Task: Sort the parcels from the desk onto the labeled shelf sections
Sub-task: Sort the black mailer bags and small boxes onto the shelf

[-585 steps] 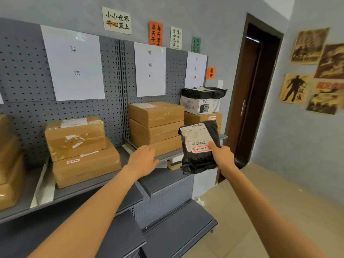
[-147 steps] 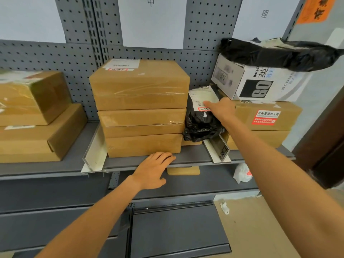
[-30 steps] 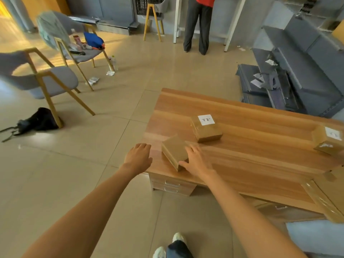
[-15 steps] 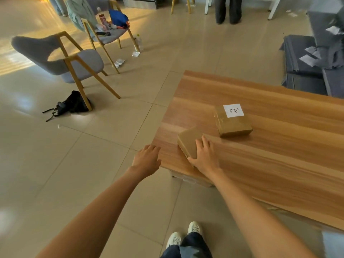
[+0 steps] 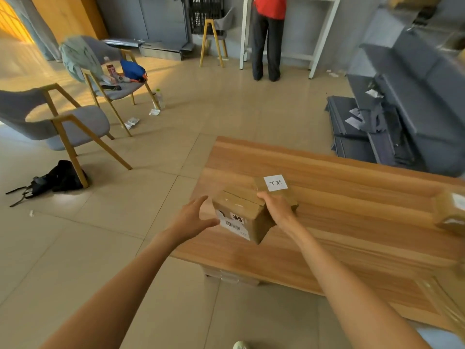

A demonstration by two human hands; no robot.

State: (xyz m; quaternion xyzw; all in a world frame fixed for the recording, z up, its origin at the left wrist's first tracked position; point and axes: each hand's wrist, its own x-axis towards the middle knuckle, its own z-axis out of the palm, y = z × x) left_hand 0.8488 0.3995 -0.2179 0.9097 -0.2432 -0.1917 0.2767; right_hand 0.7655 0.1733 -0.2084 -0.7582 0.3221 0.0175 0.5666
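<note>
Parcel (image 5: 241,217) in right hand (image 5: 276,210) hides part of labelled box (image 5: 276,187).

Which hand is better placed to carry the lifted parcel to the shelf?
The right hand: it already grips the cardboard parcel at its far side, tilted above the desk. The left hand is open beside it.

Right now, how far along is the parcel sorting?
In hand: the right hand grips a tilted cardboard parcel above the desk, with the left hand open beside it. Left: a labelled box behind it and another box at the desk's right edge. The shelves are out of view, so finished work can't be judged.
</note>
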